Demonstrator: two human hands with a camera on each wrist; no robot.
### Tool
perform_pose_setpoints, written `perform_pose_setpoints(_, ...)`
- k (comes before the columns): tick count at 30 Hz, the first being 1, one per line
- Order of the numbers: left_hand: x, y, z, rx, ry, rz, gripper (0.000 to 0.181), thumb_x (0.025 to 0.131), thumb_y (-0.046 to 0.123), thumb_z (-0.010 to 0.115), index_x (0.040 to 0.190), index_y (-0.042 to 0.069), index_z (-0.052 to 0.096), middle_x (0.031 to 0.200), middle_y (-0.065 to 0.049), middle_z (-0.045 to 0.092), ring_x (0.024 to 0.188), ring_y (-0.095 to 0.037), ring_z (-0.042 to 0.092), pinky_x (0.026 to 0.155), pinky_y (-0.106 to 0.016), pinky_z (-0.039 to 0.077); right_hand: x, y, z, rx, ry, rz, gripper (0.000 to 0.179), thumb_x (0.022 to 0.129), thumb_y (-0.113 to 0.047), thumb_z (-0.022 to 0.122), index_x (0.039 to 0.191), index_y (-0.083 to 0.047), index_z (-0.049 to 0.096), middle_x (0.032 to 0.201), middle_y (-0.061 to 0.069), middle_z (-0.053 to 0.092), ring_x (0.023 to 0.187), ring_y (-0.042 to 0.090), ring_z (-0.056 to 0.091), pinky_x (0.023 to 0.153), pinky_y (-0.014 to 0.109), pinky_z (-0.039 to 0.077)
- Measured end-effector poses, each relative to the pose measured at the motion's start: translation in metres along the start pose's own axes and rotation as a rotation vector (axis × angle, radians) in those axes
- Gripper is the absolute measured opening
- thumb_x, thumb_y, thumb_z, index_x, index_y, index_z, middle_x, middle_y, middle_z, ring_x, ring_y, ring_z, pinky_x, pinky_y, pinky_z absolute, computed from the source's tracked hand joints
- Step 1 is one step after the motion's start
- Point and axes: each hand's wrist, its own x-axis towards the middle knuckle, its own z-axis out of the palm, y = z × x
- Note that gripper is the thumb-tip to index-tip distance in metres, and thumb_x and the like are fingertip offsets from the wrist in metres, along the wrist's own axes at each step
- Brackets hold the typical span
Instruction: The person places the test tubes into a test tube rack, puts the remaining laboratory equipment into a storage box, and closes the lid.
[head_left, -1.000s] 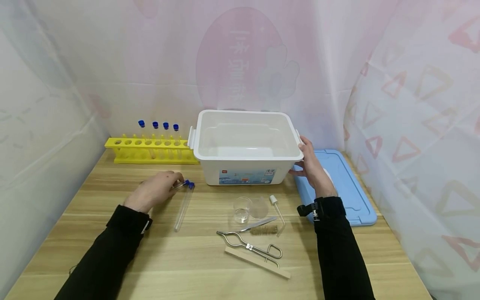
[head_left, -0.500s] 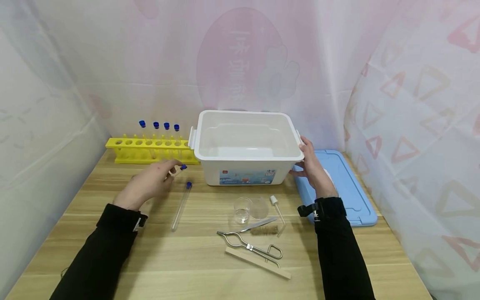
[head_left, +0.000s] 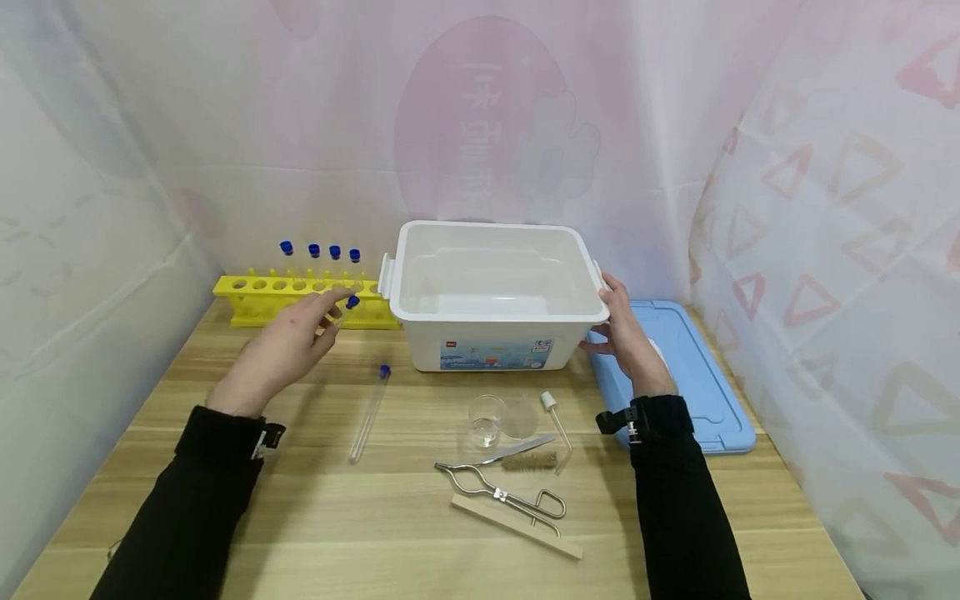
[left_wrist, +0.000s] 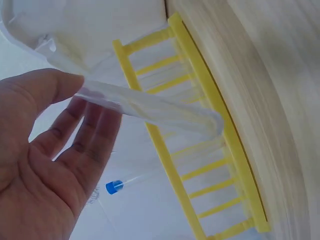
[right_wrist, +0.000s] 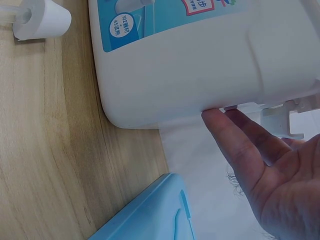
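Observation:
My left hand pinches a clear test tube between thumb and fingertips, in front of the yellow test tube rack. In the head view its blue cap shows just past the fingertips. The tube's rounded end overlaps the rack bars in the left wrist view. Another blue-capped test tube lies on the table. Several capped tubes stand upright in the rack. At the right end of the white storage bin, my right hand touches the side near the handle clip with extended fingers.
A blue lid lies right of the bin. In front are a small beaker, a bent glass tube with a white stopper, a brush, tweezers, metal tongs and a wooden strip.
My left hand has lifted one capped test tube off the table and carried it away from me to the rack. My right hand stays at the bin.

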Motion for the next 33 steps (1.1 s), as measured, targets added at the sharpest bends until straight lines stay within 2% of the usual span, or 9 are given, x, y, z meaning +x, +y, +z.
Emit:
perform_pose_setpoints(9,-0.003,-0.004,-0.012,-0.061,0.18,0.012,0.061,0.118,0.003,0.065,0.176,0.011,0.048,0.144,-0.025,0.07,0.125,-0.047,0.075,0.097,-0.065,0.069,0.002,0.001,0.0,-0.004,0.005,0.003,0.085,0.119,-0.07,0.043,0.188,-0.044,0.001,0.191,0.021,0.027,0.168,0.058,0.048,0.131,0.084,0.045)
perform_pose_setpoints(16,-0.006,-0.006,-0.02,-0.153,0.316,-0.042,0.064,0.119,0.003,0.062,0.179,0.012,0.042,0.15,-0.028,0.064,0.138,-0.052,0.067,0.109,-0.07,0.064,0.001,0.001,-0.002,-0.005,0.008,0.0,0.084,0.119,-0.069,0.042,0.188,-0.044,0.001,0.193,0.019,0.025,0.168,0.057,0.048,0.131,0.085,0.045)
perform_pose_setpoints(21,-0.007,-0.009,-0.025,-0.179,0.455,-0.066,0.064,0.117,0.001,0.063,0.176,0.016,0.043,0.149,-0.026,0.064,0.139,-0.049,0.069,0.11,-0.069,0.064,0.001,0.002,-0.003,-0.003,0.008,0.003,0.085,0.119,-0.07,0.043,0.188,-0.044,0.001,0.193,0.017,0.023,0.168,0.057,0.048,0.131,0.085,0.045)
perform_pose_setpoints(22,-0.007,-0.01,-0.026,-0.179,0.478,-0.075,0.064,0.117,0.001,0.063,0.176,0.017,0.043,0.148,-0.025,0.065,0.138,-0.048,0.07,0.109,-0.067,0.065,0.001,0.002,-0.003,-0.005,0.008,0.003,0.085,0.119,-0.07,0.043,0.188,-0.045,0.001,0.194,0.017,0.022,0.167,0.057,0.048,0.131,0.085,0.045)
perform_pose_setpoints(24,-0.007,-0.013,-0.027,-0.196,0.525,-0.095,0.063,0.117,0.002,0.064,0.175,0.018,0.044,0.147,-0.025,0.066,0.138,-0.047,0.071,0.112,-0.053,0.068,0.001,0.002,-0.004,-0.008,0.008,0.004,0.086,0.118,-0.071,0.043,0.188,-0.045,0.0,0.194,0.016,0.02,0.167,0.057,0.049,0.131,0.084,0.045)
perform_pose_setpoints(25,-0.007,-0.014,-0.028,-0.206,0.543,-0.11,0.063,0.117,0.004,0.065,0.175,0.019,0.044,0.147,-0.024,0.066,0.138,-0.047,0.071,0.112,-0.041,0.069,0.001,0.002,-0.004,-0.008,0.009,0.005,0.086,0.118,-0.071,0.044,0.188,-0.045,0.0,0.194,0.016,0.02,0.167,0.058,0.049,0.131,0.084,0.045)
perform_pose_setpoints(26,-0.006,-0.016,-0.029,-0.213,0.559,-0.123,0.063,0.118,0.005,0.065,0.175,0.02,0.044,0.147,-0.023,0.066,0.139,-0.046,0.071,0.112,-0.029,0.068,0.001,0.002,-0.004,-0.007,0.009,0.005,0.087,0.118,-0.071,0.044,0.188,-0.045,0.0,0.195,0.016,0.019,0.167,0.058,0.048,0.131,0.084,0.045)
perform_pose_setpoints(29,-0.006,-0.02,-0.03,-0.248,0.604,-0.165,0.063,0.118,0.008,0.066,0.176,0.021,0.043,0.149,-0.02,0.066,0.14,-0.041,0.071,0.112,-0.009,0.058,0.001,0.002,-0.005,-0.004,0.01,0.006,0.086,0.118,-0.071,0.044,0.188,-0.045,0.001,0.195,0.016,0.019,0.167,0.058,0.048,0.131,0.084,0.045)
perform_pose_setpoints(33,-0.004,-0.023,-0.032,-0.281,0.654,-0.218,0.063,0.118,0.01,0.066,0.175,0.025,0.043,0.145,-0.007,0.066,0.135,-0.021,0.068,0.111,-0.01,0.059,0.001,0.002,-0.004,-0.004,0.013,0.004,0.086,0.119,-0.07,0.044,0.188,-0.044,0.001,0.194,0.016,0.021,0.167,0.057,0.049,0.131,0.084,0.046)
